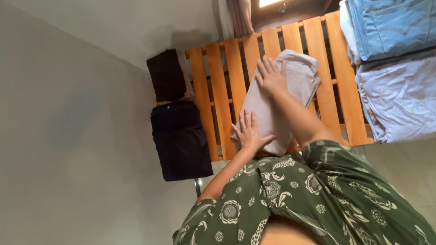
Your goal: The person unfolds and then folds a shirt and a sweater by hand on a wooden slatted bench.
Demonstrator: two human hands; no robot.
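Observation:
A folded beige-grey garment [290, 86] lies on a wooden slatted surface [218, 90]. My left hand [247, 132] rests flat on the garment's near end, fingers spread, a ring on one finger. My right hand [271, 77] lies palm down farther along the same garment, near its middle, fingers apart. Neither hand grips the cloth; both press on top of it. My green sleeves with a white flower pattern [318, 190] fill the lower part of the view.
Two dark folded garments [179, 136] lie at the left edge of the slats. At the right are folded light blue jeans [390, 27] and a pale lilac garment [399, 100]. A plain pale surface [68, 136] fills the left side.

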